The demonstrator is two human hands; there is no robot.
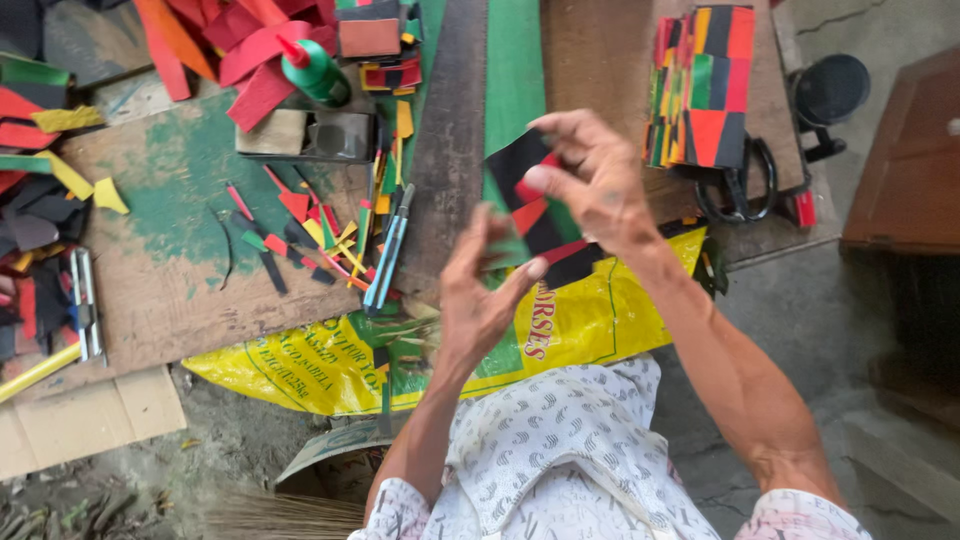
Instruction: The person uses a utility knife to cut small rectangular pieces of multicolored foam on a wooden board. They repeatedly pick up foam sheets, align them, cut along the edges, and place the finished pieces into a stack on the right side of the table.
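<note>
- Two bare hands meet near the middle of the frame, above a worn wooden board and a yellow printed sack point(600, 320) that hangs over its lower edge.
- The right hand point(590, 180), upper centre, has its fingers curled and pressed onto a patchwork piece point(535, 215) of black, red and green strips; the thumb and fingertips pinch its upper part.
- The left hand point(480, 290), just below and to the left, has its fingers half spread and bent; the thumb tip touches the lower edge of the piece, but a firm grip cannot be told.
- The piece is off the board, between the two hands, just right of the frame's centre.
- A blue-handled utility knife point(388, 255) lies on the board left of the left hand, among small coloured scraps point(300, 235).
- A green glue bottle with a red cap point(315, 68) stands at the upper centre-left, beside a heap of red offcuts point(250, 55).
- A finished stack of striped patchwork point(700, 85) lies at the upper right, with black-handled scissors point(740, 185) just below it.
- A long green strip point(515, 70) runs down from the top edge, beside a dark metal straightedge point(450, 130).
</note>
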